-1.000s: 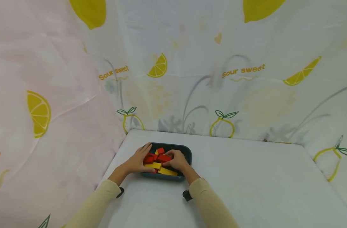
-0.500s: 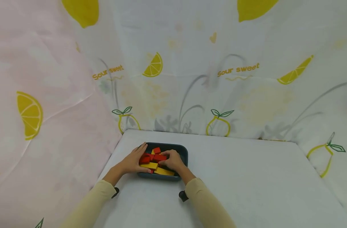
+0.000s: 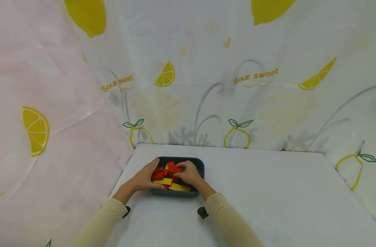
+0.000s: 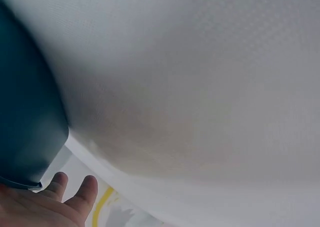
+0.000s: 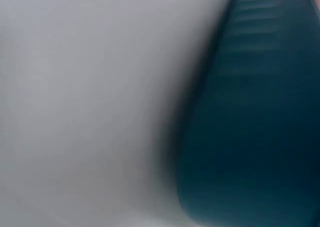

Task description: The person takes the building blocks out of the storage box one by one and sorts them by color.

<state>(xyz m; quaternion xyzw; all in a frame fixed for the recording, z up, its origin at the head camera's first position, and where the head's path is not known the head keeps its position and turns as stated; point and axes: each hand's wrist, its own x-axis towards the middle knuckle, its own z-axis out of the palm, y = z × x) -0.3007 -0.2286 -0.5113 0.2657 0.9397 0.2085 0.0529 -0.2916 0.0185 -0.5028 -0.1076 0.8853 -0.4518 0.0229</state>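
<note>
A dark teal box with rounded corners holds several red and yellow blocks in the head view. My left hand lies over its left end, thumb by a yellow block and fingers stretched along the rim. In the left wrist view, the fingers of the left hand extend past the box wall. Reaching in from the right, my right hand pinches a red block between thumb and fingers. Another yellow block lies near the front wall. Only the box side fills the right wrist view.
The box stands on a white-covered table, near its back left. A lemon-printed cloth hangs behind and along the left. Black wrist straps show at the sleeve cuffs.
The head view has shifted slightly. Both hands stay at the box; the right hand's red block has tilted a little and sits closer to the small red block behind it.
</note>
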